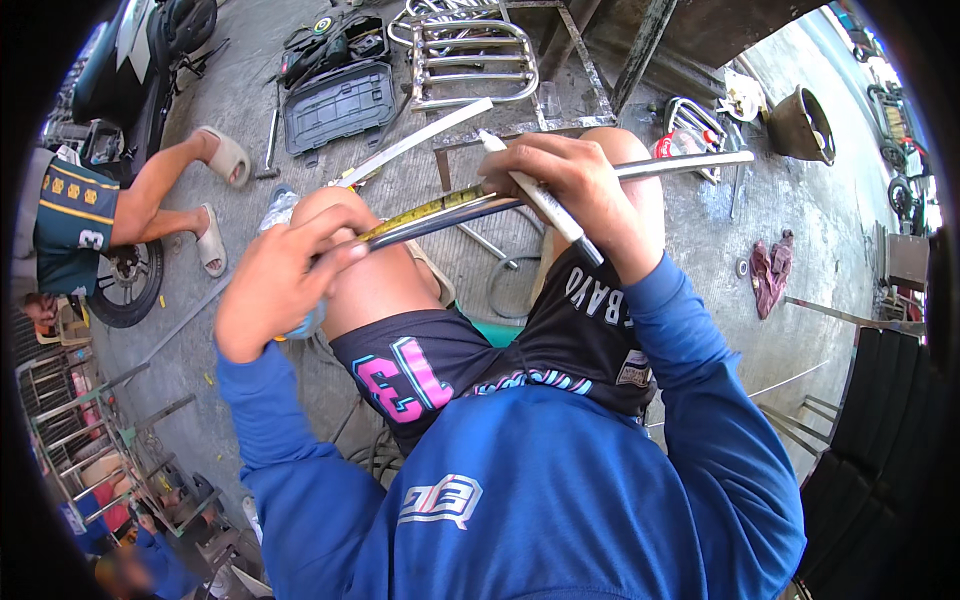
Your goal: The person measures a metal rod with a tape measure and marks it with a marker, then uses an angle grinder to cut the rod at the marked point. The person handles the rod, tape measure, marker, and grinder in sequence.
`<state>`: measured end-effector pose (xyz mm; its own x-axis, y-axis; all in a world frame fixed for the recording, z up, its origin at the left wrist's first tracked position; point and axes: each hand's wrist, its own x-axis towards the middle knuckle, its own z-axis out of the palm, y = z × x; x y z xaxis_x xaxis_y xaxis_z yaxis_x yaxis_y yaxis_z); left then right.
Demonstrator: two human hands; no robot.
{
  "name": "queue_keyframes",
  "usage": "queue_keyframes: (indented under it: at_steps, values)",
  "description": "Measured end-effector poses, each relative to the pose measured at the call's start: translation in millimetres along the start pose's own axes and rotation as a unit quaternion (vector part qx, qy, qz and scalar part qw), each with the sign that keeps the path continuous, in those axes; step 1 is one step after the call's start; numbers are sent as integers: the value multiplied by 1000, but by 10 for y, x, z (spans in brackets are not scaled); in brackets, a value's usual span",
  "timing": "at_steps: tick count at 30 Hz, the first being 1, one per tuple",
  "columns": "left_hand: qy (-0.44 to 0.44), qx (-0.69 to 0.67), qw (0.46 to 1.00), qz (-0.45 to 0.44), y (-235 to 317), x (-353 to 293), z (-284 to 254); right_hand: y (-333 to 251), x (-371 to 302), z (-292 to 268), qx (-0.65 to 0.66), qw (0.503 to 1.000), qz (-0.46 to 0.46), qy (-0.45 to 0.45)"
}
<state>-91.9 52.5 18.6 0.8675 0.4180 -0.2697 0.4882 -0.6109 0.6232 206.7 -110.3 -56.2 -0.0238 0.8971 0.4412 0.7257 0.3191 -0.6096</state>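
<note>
Above the person's thighs (385,290), the left hand (290,270) pinched the left end of a straight, shiny metal tube (690,165) and a yellow tape-measure blade (425,212) lying along it. The right hand (570,180), fingers curled, held the tube farther right and a white, black-ended marker (548,208). Farther off, an open grey plastic case (340,108) lay left of a chrome tubular rack (475,76).

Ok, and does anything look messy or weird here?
Yes, one small thing: a maroon cloth lies crumpled on the floor to the right, as if dropped. The yellow measuring tape lies along the metal tube between the left hand and right hand, and nothing there looks odd.
</note>
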Motion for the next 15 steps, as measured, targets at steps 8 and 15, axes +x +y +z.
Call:
queue_keyframes:
  at_steps: [8,15]
  values:
    - [-10,-59,998,-19,-196,-3,-126,-66,124,-109,-26,997,-4,73]
    - [-22,-43,998,-48,-252,-33,-170,-12,153,-121,27,998,-52,-4]
